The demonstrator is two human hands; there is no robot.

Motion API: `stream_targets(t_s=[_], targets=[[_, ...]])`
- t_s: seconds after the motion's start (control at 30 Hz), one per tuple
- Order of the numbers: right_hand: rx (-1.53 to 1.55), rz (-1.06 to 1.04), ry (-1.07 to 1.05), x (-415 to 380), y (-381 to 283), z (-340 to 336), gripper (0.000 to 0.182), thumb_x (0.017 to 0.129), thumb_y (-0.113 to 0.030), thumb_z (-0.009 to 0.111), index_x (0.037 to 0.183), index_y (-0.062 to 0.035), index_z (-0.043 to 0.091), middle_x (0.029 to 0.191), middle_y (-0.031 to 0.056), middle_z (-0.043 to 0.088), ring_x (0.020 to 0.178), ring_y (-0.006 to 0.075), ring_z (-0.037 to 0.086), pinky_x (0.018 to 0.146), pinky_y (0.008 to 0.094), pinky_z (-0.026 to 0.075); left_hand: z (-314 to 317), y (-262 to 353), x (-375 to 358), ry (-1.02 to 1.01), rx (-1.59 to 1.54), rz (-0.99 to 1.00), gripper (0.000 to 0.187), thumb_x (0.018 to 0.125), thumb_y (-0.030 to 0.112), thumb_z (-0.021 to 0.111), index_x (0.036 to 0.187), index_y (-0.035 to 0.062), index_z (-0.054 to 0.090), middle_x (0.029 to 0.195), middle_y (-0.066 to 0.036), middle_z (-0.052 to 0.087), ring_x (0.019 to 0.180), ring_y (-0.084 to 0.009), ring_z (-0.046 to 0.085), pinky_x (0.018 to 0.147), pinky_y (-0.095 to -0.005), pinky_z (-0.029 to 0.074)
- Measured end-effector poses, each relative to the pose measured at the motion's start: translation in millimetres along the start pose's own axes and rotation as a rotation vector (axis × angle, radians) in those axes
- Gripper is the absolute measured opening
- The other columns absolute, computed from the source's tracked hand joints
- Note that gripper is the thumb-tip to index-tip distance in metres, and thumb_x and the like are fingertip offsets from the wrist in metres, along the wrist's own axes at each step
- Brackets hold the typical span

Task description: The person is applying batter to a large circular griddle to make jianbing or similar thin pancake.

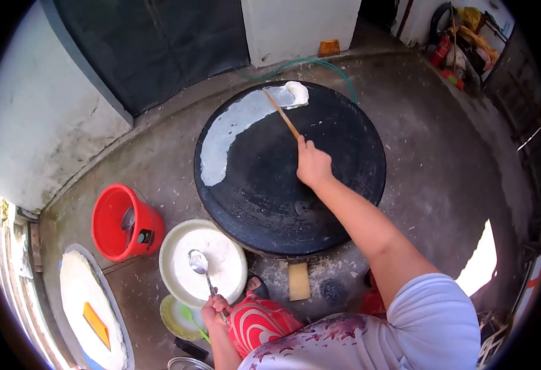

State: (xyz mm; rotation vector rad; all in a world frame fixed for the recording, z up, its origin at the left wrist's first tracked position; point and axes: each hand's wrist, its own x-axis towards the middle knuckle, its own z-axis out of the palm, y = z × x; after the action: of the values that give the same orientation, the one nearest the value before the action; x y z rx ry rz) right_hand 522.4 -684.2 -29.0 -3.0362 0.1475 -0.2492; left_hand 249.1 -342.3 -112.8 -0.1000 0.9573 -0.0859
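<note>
A large round black griddle [282,191] stands in front of me. Along its far left side curves a thin strip of white batter [239,117], ending in a thicker lump at the top. My right hand [313,163] is closed around a wooden spreader [282,115], whose far tip rests at the strip near that lump. My left hand [215,309] grips the handle of a metal ladle [199,263]. The ladle's bowl, with some white batter on it, is over a pale basin [241,271] of white batter.
A red bucket [105,240] with a metal utensil inside stands left of the basin. Flatbreads or pancakes are stacked on a round tray [128,345] with an orange scraper [96,325] on top. A yellowish bowl [170,317] and a yellow block [299,282] are near my feet.
</note>
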Motion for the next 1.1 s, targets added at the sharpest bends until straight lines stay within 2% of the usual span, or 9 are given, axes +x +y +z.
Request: stream_targets(t_s=[0.07,0.23,0.33,0.53,0.63,0.7,0.87,1.07,1.1], targets=[[-0.147,0.079,0.049,21.7,28.0,11.7,0.044,0.079,-0.011,0.045,0.122,-0.0011,0.039,0.089,0.0099,0.055,0.068,0.0229,0.062,0.054,0.0327,0.05,-4.0,2.0,-5.5,0.026,0.005,0.007,0.028,0.092,0.02,0.035,0.103,-0.0007,0.049,0.064,-0.003,0.041,0.045,-0.0094,0.036,0.038,-0.0217,0.035],[0.022,0.162,-0.062,-57.3,19.6,-20.6,0.068,0.068,-0.009,0.056,0.129,0.0015,0.028,0.093,0.014,0.051,0.068,0.0273,0.062,0.057,0.0334,0.051,-7.1,11.1,4.1,0.007,0.027,0.011,0.028,0.092,0.021,0.034,0.103,-0.001,0.049,0.064,-0.003,0.041,0.046,-0.0097,0.036,0.039,-0.0215,0.034],[-0.035,-0.101,-0.116,-63.8,3.4,-8.8,0.068,0.066,-0.007,0.056,0.128,0.0029,0.03,0.089,0.0137,0.051,0.066,0.0253,0.062,0.057,0.034,0.051,-0.1,5.4,1.4,-0.001,0.022,0.0,0.029,0.093,0.021,0.033,0.103,-0.0009,0.049,0.064,-0.003,0.041,0.046,-0.0097,0.036,0.038,-0.0218,0.034],[0.038,0.287,-0.14,-41.5,52.6,-35.4,0.065,0.07,-0.009,0.055,0.131,-0.0072,0.03,0.097,0.0141,0.053,0.083,0.0304,0.059,0.07,0.0393,0.049,-4.5,12.9,1.1,-0.013,0.051,-0.015,0.029,0.093,0.021,0.033,0.102,-0.0006,0.049,0.064,-0.003,0.041,0.046,-0.0098,0.036,0.037,-0.022,0.034],[0.089,0.177,-0.128,-47.6,17.7,-30.8,0.07,0.067,-0.01,0.059,0.129,0.0005,0.03,0.098,0.0165,0.052,0.082,0.0295,0.06,0.068,0.0381,0.05,1.1,9.5,-0.6,0.02,0.048,0.033,0.028,0.093,0.022,0.032,0.101,0.0002,0.049,0.064,-0.003,0.042,0.046,-0.0096,0.036,0.037,-0.0216,0.033],[-0.052,0.011,-0.066,-20.0,12.6,-4.5,0.059,0.072,-0.011,0.055,0.126,0.0004,0.035,0.095,0.0137,0.053,0.074,0.0258,0.062,0.061,0.0345,0.051,4.8,7.3,-2.6,0.064,0.046,0.06,0.027,0.092,0.022,0.034,0.1,0.0006,0.049,0.064,-0.003,0.041,0.045,-0.0095,0.036,0.036,-0.0219,0.033],[-0.175,0.189,-0.054,-10.9,70.6,-14.0,0.052,0.076,-0.013,0.052,0.124,-0.0019,0.037,0.095,0.0115,0.054,0.073,0.0234,0.062,0.059,0.0335,0.051,0.9,13.5,-16.4,0.041,0.06,0.053,0.024,0.091,0.018,0.035,0.1,0.0007,0.049,0.061,-0.002,0.04,0.042,-0.0089,0.035,0.035,-0.0212,0.032],[0.187,0.322,-0.093,-85.3,104.6,-39.4,0.048,0.08,-0.013,0.051,0.125,-0.0033,0.038,0.091,0.0151,0.058,0.082,0.027,0.06,0.073,0.0325,0.048,18.5,9.1,-37.9,-0.001,0.022,0.071,0.024,0.091,0.017,0.035,0.098,-0.0012,0.05,0.059,-0.001,0.038,0.041,-0.0076,0.034,0.034,-0.0207,0.033],[0.517,0.246,-0.063,-90.1,111.6,-40.1,0.044,0.083,-0.014,0.049,0.124,-0.0041,0.039,0.087,0.0136,0.059,0.081,0.0251,0.06,0.073,0.031,0.047,24.5,6.8,-43.8,-0.001,0.028,0.076,0.024,0.091,0.017,0.035,0.098,-0.0012,0.05,0.059,-0.001,0.038,0.041,-0.0076,0.034,0.034,-0.0207,0.033]])
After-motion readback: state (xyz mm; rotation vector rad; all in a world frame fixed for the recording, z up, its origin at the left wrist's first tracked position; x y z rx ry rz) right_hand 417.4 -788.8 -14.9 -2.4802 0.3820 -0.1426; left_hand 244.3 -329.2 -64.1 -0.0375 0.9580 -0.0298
